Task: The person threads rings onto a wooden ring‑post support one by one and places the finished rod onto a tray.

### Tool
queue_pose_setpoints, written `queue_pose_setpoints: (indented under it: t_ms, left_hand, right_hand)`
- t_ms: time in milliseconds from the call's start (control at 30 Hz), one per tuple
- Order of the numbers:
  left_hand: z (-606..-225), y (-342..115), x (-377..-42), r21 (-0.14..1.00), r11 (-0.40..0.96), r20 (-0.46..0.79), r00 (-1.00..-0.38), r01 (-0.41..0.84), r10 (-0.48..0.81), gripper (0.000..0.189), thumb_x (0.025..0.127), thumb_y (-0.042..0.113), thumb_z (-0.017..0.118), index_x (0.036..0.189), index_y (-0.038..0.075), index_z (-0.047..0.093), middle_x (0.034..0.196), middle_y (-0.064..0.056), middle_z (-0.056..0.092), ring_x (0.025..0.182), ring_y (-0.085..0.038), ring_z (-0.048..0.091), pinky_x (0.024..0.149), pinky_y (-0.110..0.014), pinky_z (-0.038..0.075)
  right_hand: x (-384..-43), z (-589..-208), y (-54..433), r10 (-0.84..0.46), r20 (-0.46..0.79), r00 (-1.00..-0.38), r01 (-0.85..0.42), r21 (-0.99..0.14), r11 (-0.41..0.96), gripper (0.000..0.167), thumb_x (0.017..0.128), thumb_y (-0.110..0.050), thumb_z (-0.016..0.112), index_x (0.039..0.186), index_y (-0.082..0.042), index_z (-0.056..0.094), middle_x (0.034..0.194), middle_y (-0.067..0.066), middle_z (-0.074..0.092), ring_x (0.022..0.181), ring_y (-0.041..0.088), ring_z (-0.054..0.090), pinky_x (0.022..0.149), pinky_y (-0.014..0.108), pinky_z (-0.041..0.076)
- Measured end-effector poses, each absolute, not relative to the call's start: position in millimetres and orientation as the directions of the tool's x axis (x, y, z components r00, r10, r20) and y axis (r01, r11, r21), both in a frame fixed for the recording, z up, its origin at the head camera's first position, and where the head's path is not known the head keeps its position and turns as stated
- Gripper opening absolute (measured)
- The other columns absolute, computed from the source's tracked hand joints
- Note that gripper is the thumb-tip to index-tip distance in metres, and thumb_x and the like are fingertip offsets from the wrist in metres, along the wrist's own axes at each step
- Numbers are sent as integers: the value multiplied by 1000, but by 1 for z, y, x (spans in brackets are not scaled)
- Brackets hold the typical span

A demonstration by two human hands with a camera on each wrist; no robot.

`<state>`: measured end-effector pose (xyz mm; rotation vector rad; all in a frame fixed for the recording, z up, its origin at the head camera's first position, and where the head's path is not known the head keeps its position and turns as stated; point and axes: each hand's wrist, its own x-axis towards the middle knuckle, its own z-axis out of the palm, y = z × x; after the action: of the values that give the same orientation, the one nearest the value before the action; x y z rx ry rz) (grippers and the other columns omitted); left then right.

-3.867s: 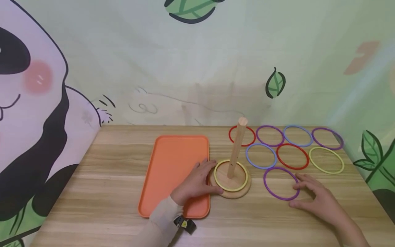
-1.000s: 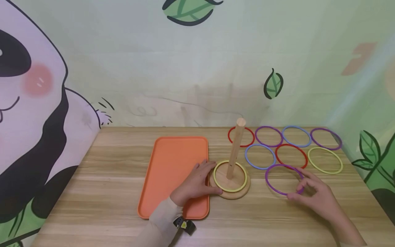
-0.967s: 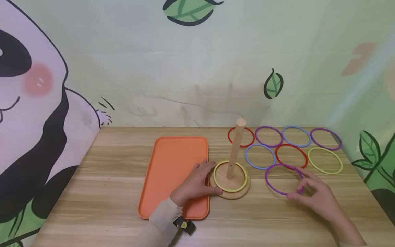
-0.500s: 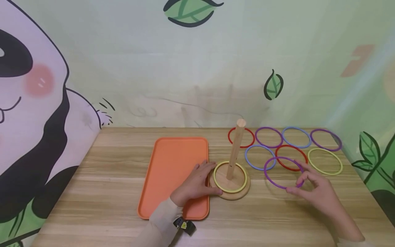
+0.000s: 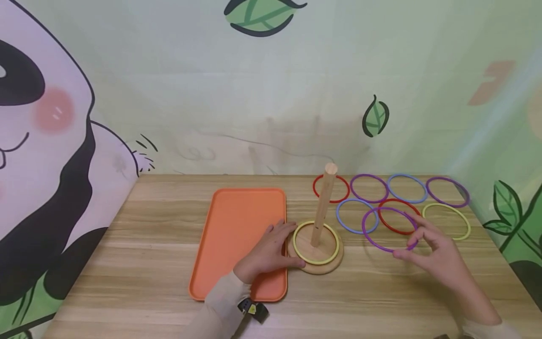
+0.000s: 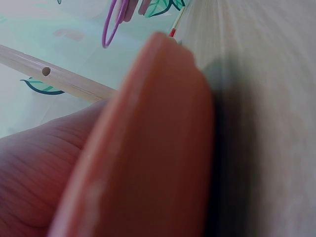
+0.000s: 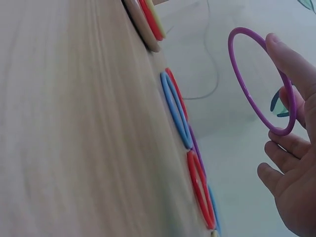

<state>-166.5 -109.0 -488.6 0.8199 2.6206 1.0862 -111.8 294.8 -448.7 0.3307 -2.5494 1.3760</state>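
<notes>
My right hand (image 5: pixel 436 252) pinches a purple ring (image 5: pixel 367 238) by its right side and holds it above the table; the right wrist view shows the raised purple ring (image 7: pixel 237 69) between thumb and fingers. My left hand (image 5: pixel 268 252) rests across the orange tray, its thumb and fingertips at the left side of the round wooden base (image 5: pixel 322 268). An upright wooden peg (image 5: pixel 324 202) rises from that base. Around the foot of the peg lies a yellow ring (image 5: pixel 338 245), with a red ring (image 7: pixel 150 19) beneath it in the right wrist view.
An orange tray (image 5: pixel 237 221) lies left of the base. Behind the raised ring, several rings lie flat in two rows, among them a blue ring (image 5: pixel 338 219), a red ring (image 5: pixel 417 207) and a yellow ring (image 5: pixel 469 226). A painted cloth (image 5: pixel 190 94) hangs behind the table.
My right hand has taken hold of the nearest purple ring and lifted it off the table, raising it further over the last second. My left hand has stayed at the base.
</notes>
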Motion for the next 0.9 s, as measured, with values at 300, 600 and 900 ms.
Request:
queue_pose_setpoints:
  t_ms: [300, 600, 900]
  left_hand:
    - [-490, -109, -167, 696, 578, 43, -828, 426, 559, 94, 84, 43, 90, 158, 5, 46, 163, -16, 44, 159, -42, 20, 128, -58, 9]
    - [-488, -109, -166, 700, 576, 42, -829, 423, 558, 94, 84, 44, 90, 158, 5, 45, 163, -16, 44, 159, -42, 19, 129, -58, 9]
    - [-489, -109, -166, 698, 573, 50, -827, 429, 560, 93, 84, 43, 90, 157, 6, 46, 162, -16, 45, 159, -43, 20, 128, -59, 8]
  right_hand:
    - [-116, -439, 292, -117, 350, -929, -357, -773, 523, 33, 76, 4, 91, 85, -8, 62, 160, 1, 51, 142, -8, 37, 112, 10, 27]
    - [-124, -430, 290, -130, 395, -910, -403, -763, 506, 36, 72, 11, 91, 82, -9, 62, 157, 3, 55, 142, -4, 41, 110, 9, 33]
    - [-126, -423, 289, -137, 411, -901, -426, -784, 451, 35, 71, 16, 89, 82, -5, 62, 155, -2, 55, 145, 1, 40, 112, 10, 32]
